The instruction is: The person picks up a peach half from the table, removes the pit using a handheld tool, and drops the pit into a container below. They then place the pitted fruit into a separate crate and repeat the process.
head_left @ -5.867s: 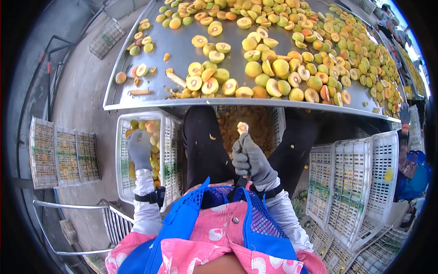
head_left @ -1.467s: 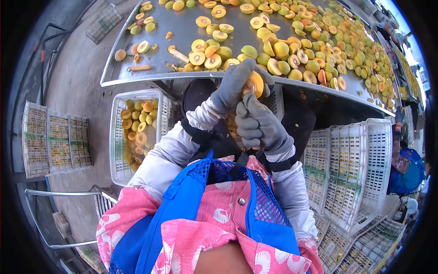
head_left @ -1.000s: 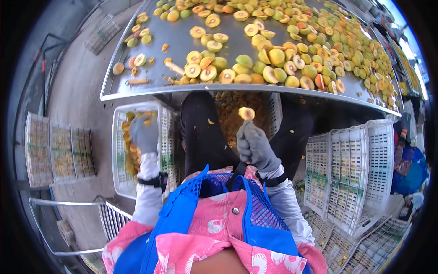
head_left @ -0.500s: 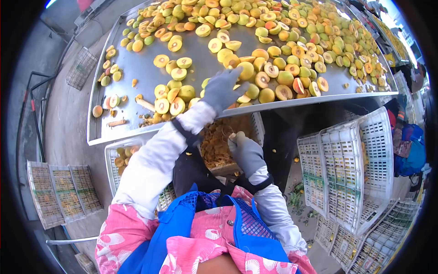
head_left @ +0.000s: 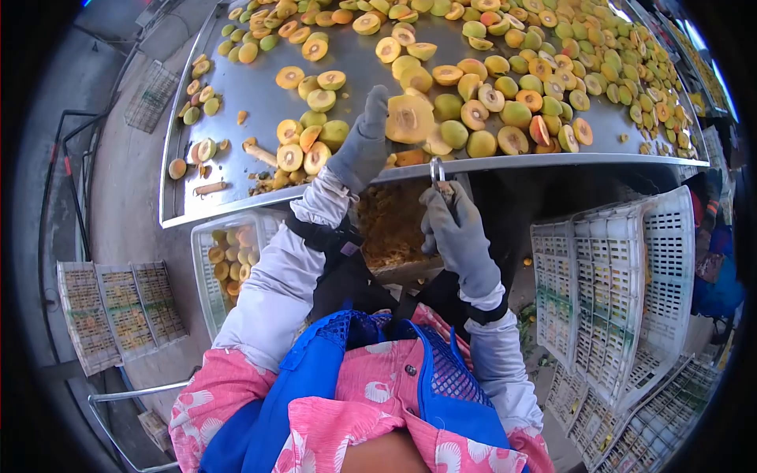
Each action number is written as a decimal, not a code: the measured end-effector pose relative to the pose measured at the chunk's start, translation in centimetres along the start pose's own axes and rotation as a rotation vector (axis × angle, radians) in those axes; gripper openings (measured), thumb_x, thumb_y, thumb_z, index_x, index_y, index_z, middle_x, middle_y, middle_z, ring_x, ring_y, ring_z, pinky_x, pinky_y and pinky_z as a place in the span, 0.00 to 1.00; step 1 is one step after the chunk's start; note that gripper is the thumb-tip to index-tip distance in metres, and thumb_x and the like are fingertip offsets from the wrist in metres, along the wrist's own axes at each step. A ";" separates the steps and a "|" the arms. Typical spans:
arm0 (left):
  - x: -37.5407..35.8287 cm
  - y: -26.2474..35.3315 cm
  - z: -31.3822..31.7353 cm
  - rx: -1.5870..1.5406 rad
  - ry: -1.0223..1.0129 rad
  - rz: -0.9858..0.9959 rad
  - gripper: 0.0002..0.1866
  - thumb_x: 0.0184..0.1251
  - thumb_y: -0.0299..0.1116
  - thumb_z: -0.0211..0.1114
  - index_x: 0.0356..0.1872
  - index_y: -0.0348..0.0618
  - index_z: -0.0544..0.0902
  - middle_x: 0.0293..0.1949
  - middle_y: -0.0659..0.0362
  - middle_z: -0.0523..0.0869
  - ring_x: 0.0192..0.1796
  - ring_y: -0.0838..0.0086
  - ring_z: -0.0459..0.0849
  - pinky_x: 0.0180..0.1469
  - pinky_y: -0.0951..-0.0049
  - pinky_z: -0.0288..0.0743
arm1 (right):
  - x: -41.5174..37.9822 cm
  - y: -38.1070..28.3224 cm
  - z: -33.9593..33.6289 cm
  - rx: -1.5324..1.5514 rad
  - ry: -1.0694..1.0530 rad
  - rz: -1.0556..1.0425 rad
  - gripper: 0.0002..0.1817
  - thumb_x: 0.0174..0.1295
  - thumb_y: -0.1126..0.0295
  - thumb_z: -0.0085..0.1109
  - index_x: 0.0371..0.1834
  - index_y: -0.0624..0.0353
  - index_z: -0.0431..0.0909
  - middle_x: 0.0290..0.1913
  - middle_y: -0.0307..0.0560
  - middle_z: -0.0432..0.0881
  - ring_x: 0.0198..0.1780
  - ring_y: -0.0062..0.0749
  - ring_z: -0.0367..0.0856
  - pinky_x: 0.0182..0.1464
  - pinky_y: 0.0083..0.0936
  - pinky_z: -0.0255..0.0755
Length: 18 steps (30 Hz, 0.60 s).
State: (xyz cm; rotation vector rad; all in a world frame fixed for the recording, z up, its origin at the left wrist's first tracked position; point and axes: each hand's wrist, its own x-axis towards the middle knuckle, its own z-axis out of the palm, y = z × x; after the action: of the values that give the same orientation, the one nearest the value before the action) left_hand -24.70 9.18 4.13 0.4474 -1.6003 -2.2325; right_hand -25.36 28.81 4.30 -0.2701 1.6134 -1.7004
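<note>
Just above the table's front edge, my left hand, in a grey glove, grips a yellow peach half with its cut face and stone showing. My gloved right hand is closed around a pitting tool whose metal loop points up toward the fruit. A small space separates the loop from the peach half. Many halved peaches lie on the metal table beyond both hands. Below the table edge, a container of brownish scraps sits partly behind my wrists.
A white crate of peach halves stands beneath the table at left. Plastic crates rise on the right, with another crate at far left. A wooden stick lies on the table. A person in blue is at the right edge.
My left hand has lifted a peach half from the table and drawn it back. My right hand has risen from over the scraps, bringing the tool's metal loop up near the fruit.
</note>
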 end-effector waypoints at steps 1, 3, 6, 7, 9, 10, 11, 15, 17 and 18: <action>-2.1 0.9 0.8 -0.350 0.086 -0.074 0.32 0.68 0.29 0.65 0.68 0.34 0.60 0.53 0.52 0.80 0.52 0.68 0.81 0.54 0.67 0.77 | -0.2 -0.5 0.7 -0.053 -0.008 -0.007 0.08 0.72 0.66 0.53 0.43 0.59 0.72 0.22 0.40 0.75 0.19 0.20 0.72 0.22 0.21 0.67; -3.5 -1.7 -1.7 0.440 -0.118 0.379 0.42 0.61 0.23 0.68 0.71 0.31 0.51 0.57 0.46 0.77 0.56 0.61 0.80 0.56 0.64 0.77 | -0.5 -0.1 1.7 -0.203 0.030 -0.156 0.09 0.71 0.66 0.54 0.43 0.60 0.71 0.23 0.46 0.77 0.20 0.29 0.74 0.24 0.26 0.69; -6.2 -0.4 -0.4 0.446 -0.004 0.296 0.48 0.54 0.27 0.75 0.70 0.26 0.51 0.56 0.41 0.76 0.55 0.58 0.80 0.56 0.63 0.77 | -1.9 -0.3 2.7 -0.397 0.086 -0.319 0.10 0.70 0.67 0.55 0.42 0.63 0.71 0.25 0.57 0.78 0.24 0.48 0.78 0.28 0.35 0.70; -6.7 -0.7 -0.6 0.441 0.002 0.307 0.48 0.54 0.27 0.75 0.70 0.26 0.51 0.56 0.41 0.76 0.55 0.58 0.80 0.56 0.63 0.77 | -2.4 -0.4 3.0 -0.437 0.099 -0.320 0.10 0.70 0.67 0.55 0.41 0.64 0.70 0.27 0.62 0.78 0.27 0.58 0.78 0.29 0.39 0.70; -7.4 -1.0 -0.7 0.181 -0.190 0.562 0.37 0.66 0.36 0.67 0.68 0.27 0.58 0.54 0.44 0.79 0.52 0.62 0.82 0.54 0.66 0.77 | -3.2 -0.3 3.5 -0.465 0.116 -0.363 0.10 0.70 0.67 0.55 0.41 0.64 0.70 0.27 0.63 0.78 0.30 0.62 0.78 0.29 0.39 0.70; -7.6 -0.4 -0.6 0.178 -0.189 0.573 0.37 0.66 0.36 0.67 0.68 0.27 0.58 0.54 0.44 0.79 0.52 0.62 0.82 0.54 0.66 0.77 | -3.5 -0.2 3.8 -0.485 0.134 -0.395 0.10 0.70 0.67 0.55 0.40 0.64 0.69 0.27 0.63 0.78 0.32 0.65 0.78 0.29 0.40 0.70; -7.7 0.3 -0.6 0.195 -0.125 0.384 0.29 0.72 0.41 0.58 0.65 0.29 0.65 0.50 0.47 0.81 0.49 0.65 0.83 0.53 0.68 0.77 | -3.7 -0.1 4.1 -0.489 0.134 -0.403 0.10 0.70 0.67 0.55 0.40 0.64 0.69 0.27 0.63 0.78 0.32 0.65 0.78 0.29 0.40 0.70; -9.6 1.8 1.5 0.413 0.221 0.459 0.30 0.79 0.51 0.44 0.39 0.34 0.85 0.27 0.59 0.83 0.32 0.77 0.77 0.39 0.75 0.73 | -4.5 0.4 5.1 -0.505 0.158 -0.587 0.11 0.70 0.67 0.54 0.41 0.64 0.69 0.28 0.65 0.78 0.35 0.67 0.78 0.30 0.42 0.70; -10.6 3.1 2.4 0.421 0.210 0.460 0.29 0.79 0.50 0.45 0.38 0.33 0.85 0.26 0.58 0.83 0.31 0.77 0.78 0.38 0.74 0.73 | -4.7 0.7 5.4 -0.539 0.173 -0.693 0.11 0.70 0.66 0.55 0.42 0.63 0.68 0.28 0.66 0.78 0.35 0.68 0.77 0.31 0.43 0.71; -11.0 3.5 2.6 0.428 0.195 0.453 0.29 0.79 0.50 0.45 0.37 0.32 0.84 0.25 0.56 0.83 0.30 0.76 0.79 0.38 0.74 0.74 | -4.7 1.0 5.4 -0.603 0.191 -0.723 0.08 0.71 0.68 0.53 0.41 0.61 0.70 0.25 0.51 0.75 0.29 0.42 0.74 0.27 0.31 0.68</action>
State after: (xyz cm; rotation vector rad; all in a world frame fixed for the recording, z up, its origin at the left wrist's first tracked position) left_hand -15.80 15.37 8.84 0.3520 -1.8507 -1.4758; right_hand -18.35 27.81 5.97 -1.1279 2.3369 -1.7080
